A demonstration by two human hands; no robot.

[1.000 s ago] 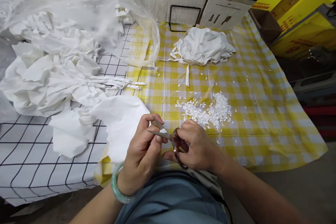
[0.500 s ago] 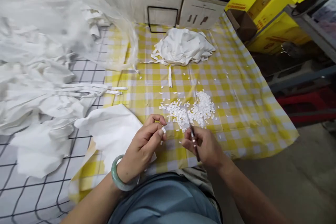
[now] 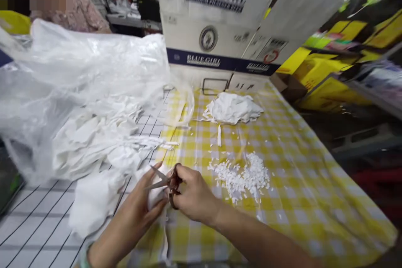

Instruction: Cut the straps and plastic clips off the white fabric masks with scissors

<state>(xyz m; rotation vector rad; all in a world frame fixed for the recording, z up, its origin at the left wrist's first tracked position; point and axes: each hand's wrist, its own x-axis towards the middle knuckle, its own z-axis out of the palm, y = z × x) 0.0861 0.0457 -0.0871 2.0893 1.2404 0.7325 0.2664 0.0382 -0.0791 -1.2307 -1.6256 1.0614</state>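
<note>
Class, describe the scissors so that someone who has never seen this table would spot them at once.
Start from the yellow-and-white checked cloth and go to the two hands at its near left. The right hand holds the scissors, blades spread and pointing toward the left hand. Unlike the white fabric farther left, they have grey blades and dark reddish-brown handles.
</note>
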